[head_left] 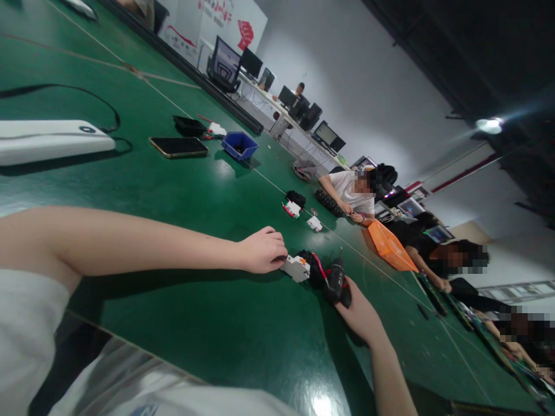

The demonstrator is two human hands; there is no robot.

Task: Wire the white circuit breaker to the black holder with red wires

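1. Right hand is gripping a black tool with the fingers clenched round its body. The tip is hidden.
2. Left hand is curling half-closed, its fingertips pinching the near end of the white module.
3. White module, boxy like a breaker, is lying on the green table between both hands and touching a black bundle with a red wire.
4. Farther along, two more white units are sitting, then a phone and a blue bin.
5. Co-workers are sitting along the far edge.

A long green table runs toward a white wall, desks with monitors and a bright lamp.
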